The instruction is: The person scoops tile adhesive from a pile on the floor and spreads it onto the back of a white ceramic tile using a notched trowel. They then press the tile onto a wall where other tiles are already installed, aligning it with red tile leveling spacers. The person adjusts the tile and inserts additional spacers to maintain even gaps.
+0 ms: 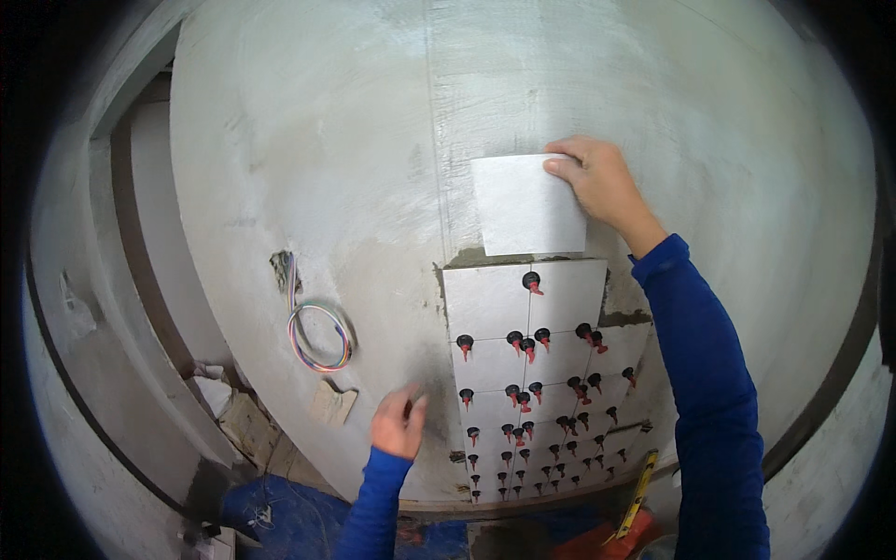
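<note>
My right hand (591,187) pinches the top right corner of a white square tile (513,210), held upright against the wall just above a block of white tiles (483,291). Mortar shows between the held tile and that block. Several black-and-red levelling clips (531,283) stick out at the tile joints. My left hand (399,422) is lower, left of the tile block, fingers curled around something small that I cannot make out.
A coil of coloured wires (320,366) hangs at left, above a beige offcut (333,404). A doorway (152,215) with debris (245,425) is far left. Below are blue sheeting (280,513), a yellow level (637,497) and an orange-red item (607,546).
</note>
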Motion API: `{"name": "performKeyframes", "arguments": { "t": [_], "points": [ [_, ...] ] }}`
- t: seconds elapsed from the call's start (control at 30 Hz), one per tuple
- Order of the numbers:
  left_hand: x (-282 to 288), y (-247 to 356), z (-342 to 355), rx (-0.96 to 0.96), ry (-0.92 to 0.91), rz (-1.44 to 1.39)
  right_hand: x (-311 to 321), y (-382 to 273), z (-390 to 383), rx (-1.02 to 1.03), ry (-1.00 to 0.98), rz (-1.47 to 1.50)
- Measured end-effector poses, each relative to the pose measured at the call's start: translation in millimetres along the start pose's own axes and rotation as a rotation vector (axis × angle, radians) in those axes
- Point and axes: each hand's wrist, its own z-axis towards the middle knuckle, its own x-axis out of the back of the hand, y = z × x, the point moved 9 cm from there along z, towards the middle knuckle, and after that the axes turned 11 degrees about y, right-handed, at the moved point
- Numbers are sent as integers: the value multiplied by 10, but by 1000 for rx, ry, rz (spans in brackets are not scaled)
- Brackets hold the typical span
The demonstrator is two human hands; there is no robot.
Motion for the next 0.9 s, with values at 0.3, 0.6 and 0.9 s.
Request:
{"name": "performKeyframes", "arguments": {
  "t": [0.3, 0.6, 0.9],
  "points": [
    [-1469, 1388, 1272, -300, -306, 350, 73, 66, -21, 39, 63, -23],
    [-1243, 958, 1483, -323, -169, 541, 236, 107, -146, -24, 31, -20],
    [-945, 785, 1675, -449, -90, 733, 20, 50, -146, 48, 29, 15]
  ]
}}
